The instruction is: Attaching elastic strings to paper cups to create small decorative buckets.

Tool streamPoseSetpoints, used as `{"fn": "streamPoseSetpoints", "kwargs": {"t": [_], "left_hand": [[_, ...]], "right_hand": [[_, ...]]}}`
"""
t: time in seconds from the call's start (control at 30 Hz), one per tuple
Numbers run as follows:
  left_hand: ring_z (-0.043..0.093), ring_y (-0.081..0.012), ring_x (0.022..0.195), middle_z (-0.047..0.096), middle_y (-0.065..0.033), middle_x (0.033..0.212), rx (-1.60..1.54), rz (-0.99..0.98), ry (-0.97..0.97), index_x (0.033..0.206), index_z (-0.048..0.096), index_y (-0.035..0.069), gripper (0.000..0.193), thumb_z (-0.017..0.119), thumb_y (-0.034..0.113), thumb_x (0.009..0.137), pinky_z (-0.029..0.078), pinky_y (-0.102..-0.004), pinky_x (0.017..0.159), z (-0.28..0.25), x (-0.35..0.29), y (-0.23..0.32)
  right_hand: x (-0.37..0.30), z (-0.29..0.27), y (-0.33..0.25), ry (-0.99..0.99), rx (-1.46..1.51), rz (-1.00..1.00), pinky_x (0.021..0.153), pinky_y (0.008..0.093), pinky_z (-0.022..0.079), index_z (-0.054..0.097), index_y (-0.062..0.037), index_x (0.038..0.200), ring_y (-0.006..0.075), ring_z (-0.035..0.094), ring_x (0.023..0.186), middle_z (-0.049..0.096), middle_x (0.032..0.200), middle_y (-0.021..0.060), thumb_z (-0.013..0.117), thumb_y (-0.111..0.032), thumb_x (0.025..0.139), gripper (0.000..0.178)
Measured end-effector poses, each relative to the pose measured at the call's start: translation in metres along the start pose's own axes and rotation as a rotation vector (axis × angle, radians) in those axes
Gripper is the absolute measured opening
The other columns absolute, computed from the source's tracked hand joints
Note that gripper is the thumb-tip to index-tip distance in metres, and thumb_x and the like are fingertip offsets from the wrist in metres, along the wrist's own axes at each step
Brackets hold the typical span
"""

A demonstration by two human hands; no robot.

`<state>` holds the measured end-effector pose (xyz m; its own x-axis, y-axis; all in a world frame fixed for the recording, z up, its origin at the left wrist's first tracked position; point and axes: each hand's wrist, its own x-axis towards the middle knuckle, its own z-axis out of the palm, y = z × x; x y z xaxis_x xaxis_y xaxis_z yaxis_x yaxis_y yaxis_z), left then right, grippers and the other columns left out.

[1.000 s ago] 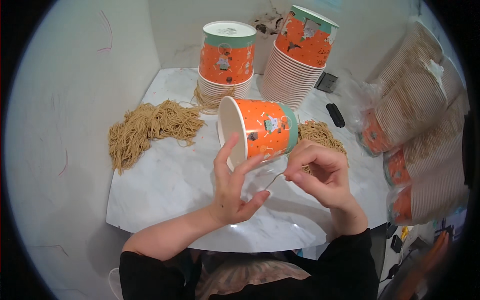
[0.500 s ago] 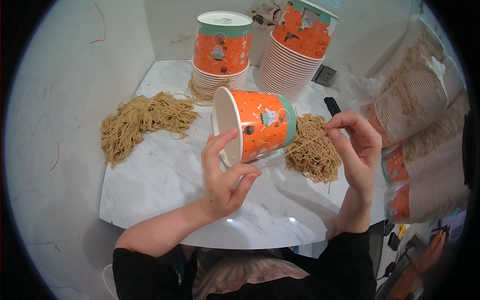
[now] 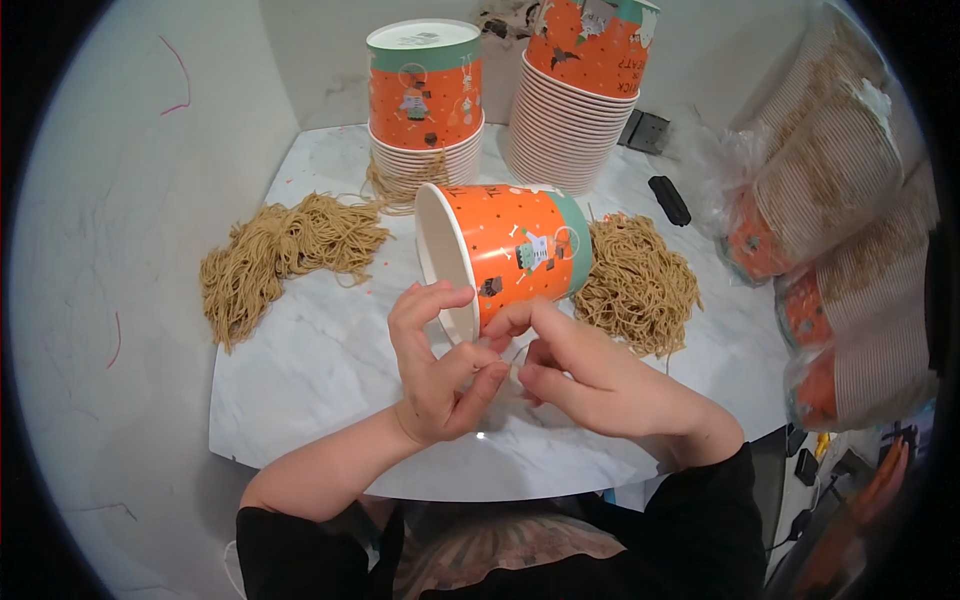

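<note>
An orange paper bucket (image 3: pixel 515 250) with a green base band and cartoon figures lies on its side, its white mouth facing left. My left hand (image 3: pixel 435 375) is in front of that mouth, its thumb and a finger pinched on a thin tan string (image 3: pixel 514 366). Close beside it, my right hand (image 3: pixel 595 385) pinches the same string, the fingertips of both hands almost meeting below the bucket's rim. Most of the string is hidden by my fingers. A heap of tan strings (image 3: pixel 640 285) touches the bucket's base, and a longer bundle of tan strings (image 3: pixel 290 245) lies to the left.
Two stacks of upside-down nested buckets stand at the back, one on the left (image 3: pixel 425 95) and a taller one (image 3: pixel 570 110). More strings hang by the left stack. A black marker-like object (image 3: pixel 669 200) lies behind the heap. Plastic-wrapped bucket stacks (image 3: pixel 830 200) line the right side.
My right hand has come down and left, from above the right heap to beside my left hand. The string stretched between them before is now gathered at the fingertips.
</note>
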<state>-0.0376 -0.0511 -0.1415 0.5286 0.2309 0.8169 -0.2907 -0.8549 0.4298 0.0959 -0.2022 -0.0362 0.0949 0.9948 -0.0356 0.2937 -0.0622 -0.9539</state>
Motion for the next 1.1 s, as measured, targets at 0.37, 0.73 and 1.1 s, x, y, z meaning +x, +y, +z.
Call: {"fn": "streamPoseSetpoints", "kwargs": {"t": [0.37, 0.73, 1.1], "left_hand": [[0.041, -0.0376, 0.129, 0.05, -0.0177, 0.135, -0.08, -0.036, -0.002, 0.086, 0.07, 0.015, 0.014, 0.069, 0.027, 0.093, 0.026, -0.0575, 0.112, 0.003, 0.0, -0.005], [0.041, -0.0364, 0.128, 0.049, -0.0177, 0.135, -0.077, -0.043, 0.018, 0.089, 0.071, 0.015, 0.012, 0.068, 0.026, 0.094, 0.027, -0.0547, 0.112, 0.002, 0.0, -0.005], [0.041, -0.038, 0.127, 0.049, -0.0183, 0.134, -0.09, -0.044, 0.039, 0.092, 0.072, 0.014, 0.006, 0.071, 0.019, 0.09, 0.033, -0.0498, 0.109, 0.003, 0.002, -0.005]], "right_hand": [[0.003, -0.01, 0.005, 0.211, -0.299, -0.252, 0.068, 0.0324, 0.05, 0.068, -0.0028, 0.098, 0.0194, 0.062, 0.077, 0.063, 0.086, 0.007, 0.07, -0.005, 0.087, 0.011], [0.001, -0.017, 0.002, 0.271, -0.385, -0.251, 0.062, 0.0295, 0.05, 0.076, -0.0057, 0.097, 0.0163, 0.062, 0.072, 0.064, 0.081, 0.0046, 0.076, -0.006, 0.083, 0.013], [0.004, -0.016, 0.004, 0.291, -0.355, -0.259, 0.053, 0.0248, 0.035, 0.078, -0.0049, 0.093, 0.0072, 0.051, 0.064, 0.072, 0.082, -0.0001, 0.077, -0.003, 0.083, 0.01]]}}
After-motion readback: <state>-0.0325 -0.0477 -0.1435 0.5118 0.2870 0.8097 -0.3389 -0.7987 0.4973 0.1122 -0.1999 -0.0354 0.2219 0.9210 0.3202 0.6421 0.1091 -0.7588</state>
